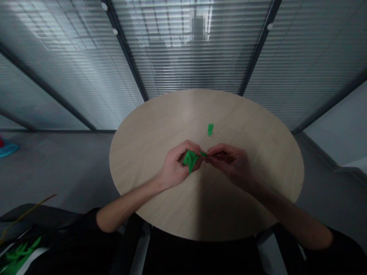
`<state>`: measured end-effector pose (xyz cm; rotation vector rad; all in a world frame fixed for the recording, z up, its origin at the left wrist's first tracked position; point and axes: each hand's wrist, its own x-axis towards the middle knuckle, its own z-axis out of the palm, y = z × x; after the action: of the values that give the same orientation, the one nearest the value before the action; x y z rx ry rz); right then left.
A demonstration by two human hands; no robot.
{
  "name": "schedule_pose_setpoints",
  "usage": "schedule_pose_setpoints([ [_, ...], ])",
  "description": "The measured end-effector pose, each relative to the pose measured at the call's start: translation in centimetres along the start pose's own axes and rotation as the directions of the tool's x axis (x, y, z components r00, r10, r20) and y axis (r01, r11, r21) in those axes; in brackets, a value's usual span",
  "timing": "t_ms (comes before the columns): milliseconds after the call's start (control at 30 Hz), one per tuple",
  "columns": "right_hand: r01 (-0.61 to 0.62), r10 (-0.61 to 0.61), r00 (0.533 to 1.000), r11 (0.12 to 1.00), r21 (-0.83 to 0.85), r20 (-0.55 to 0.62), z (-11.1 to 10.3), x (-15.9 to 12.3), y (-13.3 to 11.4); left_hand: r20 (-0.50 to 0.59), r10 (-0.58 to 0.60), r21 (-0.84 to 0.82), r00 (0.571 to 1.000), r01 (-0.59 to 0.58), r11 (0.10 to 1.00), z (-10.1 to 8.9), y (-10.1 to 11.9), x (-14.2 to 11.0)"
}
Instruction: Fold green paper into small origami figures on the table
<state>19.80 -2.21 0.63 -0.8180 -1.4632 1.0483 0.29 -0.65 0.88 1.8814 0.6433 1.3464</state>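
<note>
The table [160,126] is smooth, matt wood grain, the green piece [190,160] above it matt, and the glass panels [174,68] behind it glossy.

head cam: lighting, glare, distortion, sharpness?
Head view: dim overall, bright reflections on the blinds, plus a pixelated patch; head view: dark shadow over the table's near side; head view: wide-angle look, frame bars splaying upward; head view: green piece slightly soft.

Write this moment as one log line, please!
left hand: holding pointed green piece | right hand: pinching tiny green bit beside it | round pale wood table: small oblong green piece beyond hands
</note>
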Motion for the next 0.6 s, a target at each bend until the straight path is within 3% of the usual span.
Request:
schedule_pose_setpoints([
  [600, -0.087, 0.085, 0.996, 0.992, 0.092, 0.032, -0.13, 0.06, -0.02, -0.029, -0.079, -0.057, 0.996, 0.077, 0.995, 0.05, 0.31, 0.01],
])
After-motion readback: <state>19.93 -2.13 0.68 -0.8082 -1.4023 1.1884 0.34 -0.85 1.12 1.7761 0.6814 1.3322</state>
